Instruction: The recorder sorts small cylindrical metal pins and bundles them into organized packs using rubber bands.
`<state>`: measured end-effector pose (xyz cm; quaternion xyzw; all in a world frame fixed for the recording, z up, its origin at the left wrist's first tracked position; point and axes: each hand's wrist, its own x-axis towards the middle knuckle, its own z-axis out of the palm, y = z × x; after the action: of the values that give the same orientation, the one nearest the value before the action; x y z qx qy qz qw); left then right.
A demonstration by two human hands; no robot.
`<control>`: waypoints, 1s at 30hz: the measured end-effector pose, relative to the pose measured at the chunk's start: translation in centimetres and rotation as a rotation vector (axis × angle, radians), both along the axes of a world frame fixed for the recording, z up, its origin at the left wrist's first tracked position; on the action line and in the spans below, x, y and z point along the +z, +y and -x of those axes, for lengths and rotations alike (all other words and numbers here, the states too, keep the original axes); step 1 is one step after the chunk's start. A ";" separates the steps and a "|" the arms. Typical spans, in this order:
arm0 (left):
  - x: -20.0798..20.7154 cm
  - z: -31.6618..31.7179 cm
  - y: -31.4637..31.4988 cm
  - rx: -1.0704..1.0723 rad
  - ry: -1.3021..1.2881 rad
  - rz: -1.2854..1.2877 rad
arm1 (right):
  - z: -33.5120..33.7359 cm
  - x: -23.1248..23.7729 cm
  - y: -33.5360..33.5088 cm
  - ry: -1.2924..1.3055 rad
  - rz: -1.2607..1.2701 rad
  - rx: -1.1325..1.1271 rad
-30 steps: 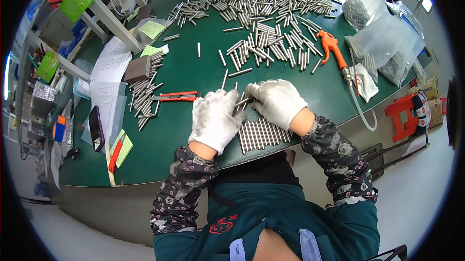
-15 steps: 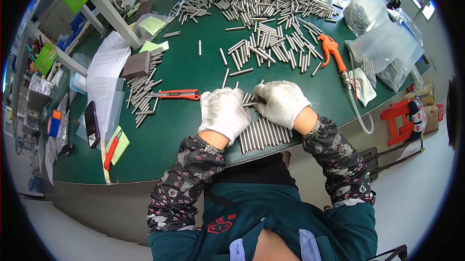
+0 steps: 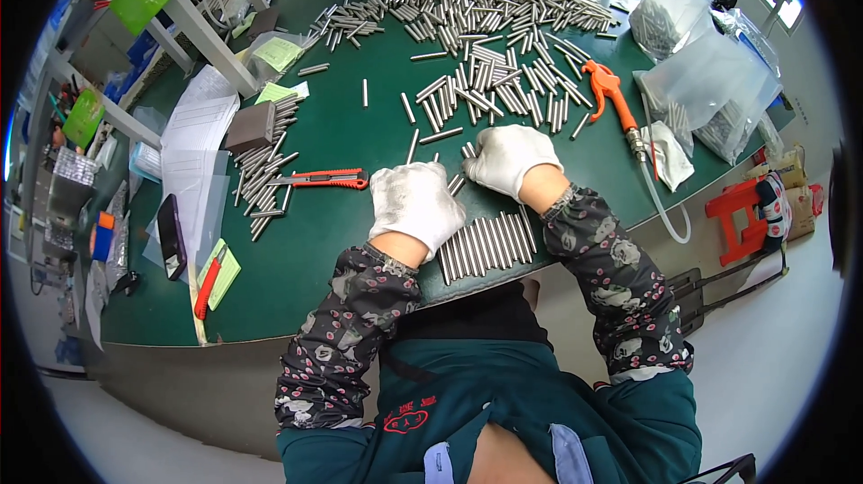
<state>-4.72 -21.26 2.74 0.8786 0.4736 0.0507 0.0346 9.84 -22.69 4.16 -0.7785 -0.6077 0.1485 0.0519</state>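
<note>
The left hand [image 3: 415, 205] and right hand [image 3: 511, 160] curl; I can't tell what they grip. Lined-up metal rods [image 3: 486, 248] lie beside the left hand.

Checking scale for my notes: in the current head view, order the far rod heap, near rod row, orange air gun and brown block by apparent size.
1. Far rod heap, clearly largest
2. Near rod row
3. Orange air gun and brown block: too alike to rank
</note>
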 end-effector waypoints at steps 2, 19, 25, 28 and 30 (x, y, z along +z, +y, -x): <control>-0.1 -0.2 -0.1 -0.016 0.020 -0.018 | -0.3 0.0 0.2 -0.023 0.003 0.004; 2.5 6.3 -1.6 0.018 -0.209 0.351 | -4.0 0.0 -9.0 0.009 0.007 0.066; 0.0 7.0 -4.0 0.084 -0.164 0.231 | -3.9 0.2 -9.8 0.299 -0.052 0.076; 0.2 6.8 -4.4 0.047 -0.161 0.195 | -3.4 0.3 -10.4 0.143 -0.048 0.295; 0.7 7.3 -4.5 -0.037 -0.183 0.256 | -3.2 -0.2 -10.8 0.143 -0.130 0.341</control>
<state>-12.04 -25.79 3.44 0.8672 0.4548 0.0693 0.1904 13.09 -33.49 3.96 -0.6467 -0.7338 0.1707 0.1193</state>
